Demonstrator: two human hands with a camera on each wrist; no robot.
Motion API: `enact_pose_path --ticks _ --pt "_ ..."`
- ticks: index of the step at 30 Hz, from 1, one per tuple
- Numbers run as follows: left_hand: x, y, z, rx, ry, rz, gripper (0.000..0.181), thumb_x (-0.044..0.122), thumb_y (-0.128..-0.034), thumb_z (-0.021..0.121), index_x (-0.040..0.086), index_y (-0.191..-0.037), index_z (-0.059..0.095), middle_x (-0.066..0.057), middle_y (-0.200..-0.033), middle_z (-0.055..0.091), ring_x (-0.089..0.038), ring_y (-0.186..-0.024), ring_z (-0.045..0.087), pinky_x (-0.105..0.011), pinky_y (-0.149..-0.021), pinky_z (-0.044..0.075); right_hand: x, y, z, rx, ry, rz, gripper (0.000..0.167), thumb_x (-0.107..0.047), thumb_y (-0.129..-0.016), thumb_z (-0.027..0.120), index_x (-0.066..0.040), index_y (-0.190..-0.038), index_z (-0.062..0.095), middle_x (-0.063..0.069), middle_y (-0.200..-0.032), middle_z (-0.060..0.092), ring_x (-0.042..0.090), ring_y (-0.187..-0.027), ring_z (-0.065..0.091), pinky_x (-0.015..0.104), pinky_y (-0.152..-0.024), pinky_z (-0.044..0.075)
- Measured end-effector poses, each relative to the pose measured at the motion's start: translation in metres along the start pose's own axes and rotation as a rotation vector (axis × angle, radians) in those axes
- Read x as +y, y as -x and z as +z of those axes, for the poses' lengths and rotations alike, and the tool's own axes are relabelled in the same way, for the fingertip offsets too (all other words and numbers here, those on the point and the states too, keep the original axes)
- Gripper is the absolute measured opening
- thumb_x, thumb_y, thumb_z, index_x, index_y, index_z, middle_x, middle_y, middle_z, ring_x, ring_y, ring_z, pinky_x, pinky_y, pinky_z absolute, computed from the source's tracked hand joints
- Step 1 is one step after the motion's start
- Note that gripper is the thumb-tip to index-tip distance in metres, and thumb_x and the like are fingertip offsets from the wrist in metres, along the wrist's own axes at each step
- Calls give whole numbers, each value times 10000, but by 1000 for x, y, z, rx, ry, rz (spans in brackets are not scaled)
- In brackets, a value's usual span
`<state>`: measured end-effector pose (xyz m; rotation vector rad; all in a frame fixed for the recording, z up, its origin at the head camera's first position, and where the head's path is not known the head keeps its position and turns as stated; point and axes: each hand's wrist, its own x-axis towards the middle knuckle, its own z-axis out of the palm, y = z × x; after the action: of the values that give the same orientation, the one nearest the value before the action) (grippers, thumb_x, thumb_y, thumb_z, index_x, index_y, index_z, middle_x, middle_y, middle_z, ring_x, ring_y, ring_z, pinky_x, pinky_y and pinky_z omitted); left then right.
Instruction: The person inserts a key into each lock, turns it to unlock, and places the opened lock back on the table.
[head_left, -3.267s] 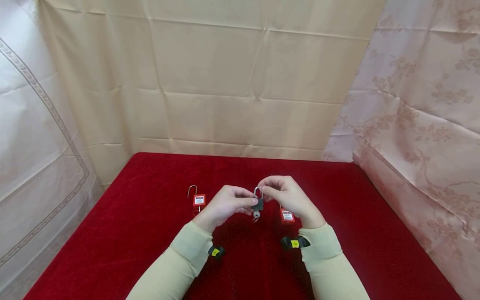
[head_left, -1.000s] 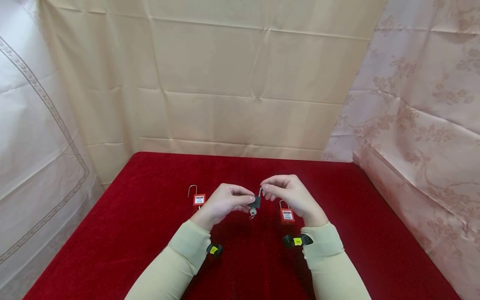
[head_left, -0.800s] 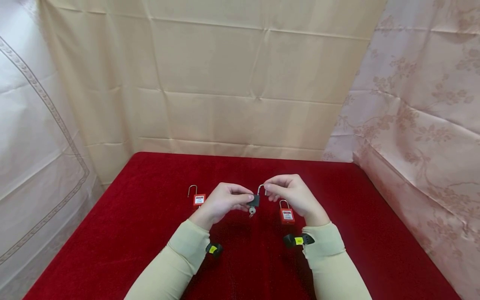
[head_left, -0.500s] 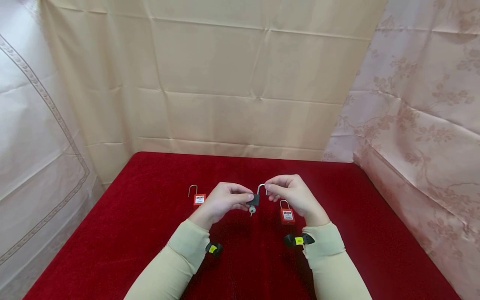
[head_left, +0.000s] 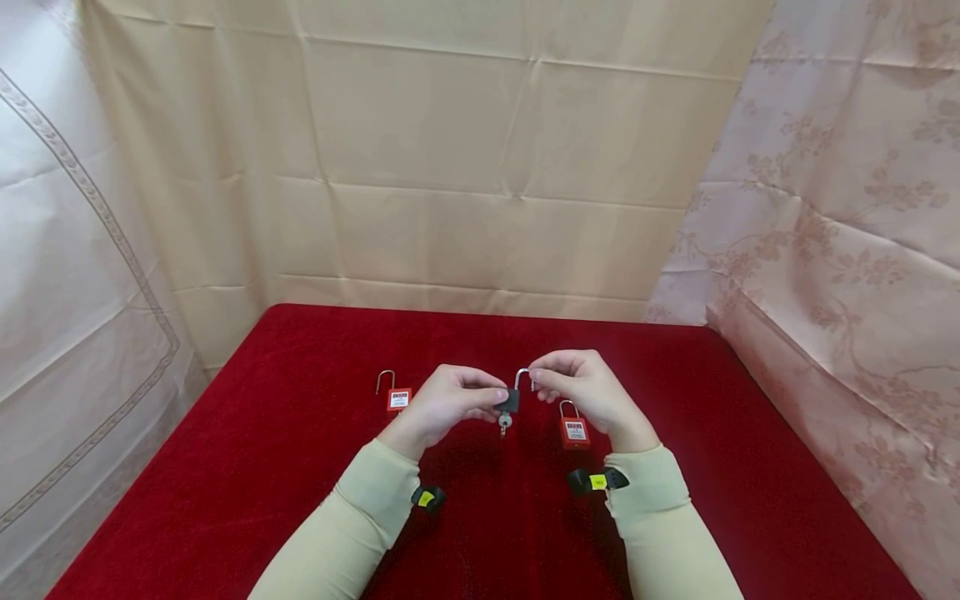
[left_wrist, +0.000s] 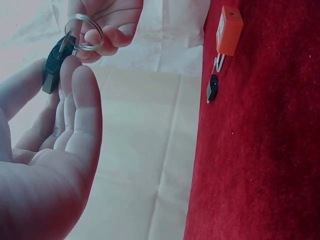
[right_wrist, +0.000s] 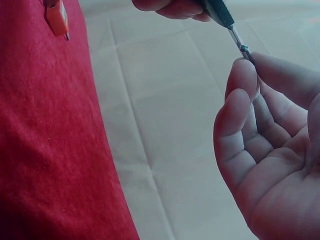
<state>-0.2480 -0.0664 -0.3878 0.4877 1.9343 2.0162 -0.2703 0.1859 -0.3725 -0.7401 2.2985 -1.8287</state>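
Between thumb and fingers my left hand [head_left: 442,404] pinches the dark body of a padlock [head_left: 508,400], held above the table. Its silver shackle is swung out to the right, its free end away from the body. My right hand [head_left: 588,392] pinches that shackle near its free end. A key [head_left: 505,422] sticks out of the underside of the body, with a metal ring [left_wrist: 95,32] visible in the left wrist view. In the right wrist view, the thumb and finger of my right hand [right_wrist: 270,130] meet at the shackle [right_wrist: 242,47].
Two red padlocks lie on the red cloth: one [head_left: 399,400] left, its shackle open and lower end hidden by my left hand, another [head_left: 575,432] right. A small dark object [left_wrist: 213,89] lies near a red padlock [left_wrist: 230,31]. Cloth walls [head_left: 420,150] surround the table.
Since the earliest frame, the shackle has swung out to the right from above the body. My hands have moved slightly apart. Over the last half second the hands barely move; the key shifts slightly.
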Motion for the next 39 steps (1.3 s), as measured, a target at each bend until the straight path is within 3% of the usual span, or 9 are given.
enact_pose_path --ticks 8,15,22,28,39 --pt "2 1 1 12 -5 14 207 90 -929 751 -15 -1108 753 -157 -978 739 -279 -830 724 -406 -833 606 -1 1 1 22 6 5 262 -98 -976 688 114 -1131 681 157 -904 716 236 -749 669 358 -702 607" --pt "6 3 -1 42 11 60 212 38 -921 739 -65 -1106 733 -143 -947 742 -256 -795 718 -415 -822 608 -3 0 1 120 -44 -11 229 -126 -990 679 40 -1149 686 256 -977 681 258 -799 675 339 -717 605" --pt "9 3 -9 71 21 97 212 2 -922 721 -94 -1110 715 -149 -939 742 -229 -781 723 -434 -817 609 -8 -1 6 230 -166 -34 253 -145 -990 688 11 -1187 665 136 -1013 713 273 -875 700 342 -780 609" --pt "10 3 -19 175 -51 68 200 38 -913 749 -49 -1093 743 -151 -930 747 -289 -816 732 -394 -788 615 -6 -4 13 266 -204 -7 270 -142 -984 698 0 -1210 657 122 -1051 715 253 -905 696 345 -808 605" --pt "3 2 -37 312 -277 -19 170 103 -916 763 7 -1056 771 -100 -868 754 -381 -860 731 -440 -817 603 8 -10 26 222 -150 163 307 -114 -975 701 32 -1238 644 183 -1103 687 284 -884 687 344 -765 611"
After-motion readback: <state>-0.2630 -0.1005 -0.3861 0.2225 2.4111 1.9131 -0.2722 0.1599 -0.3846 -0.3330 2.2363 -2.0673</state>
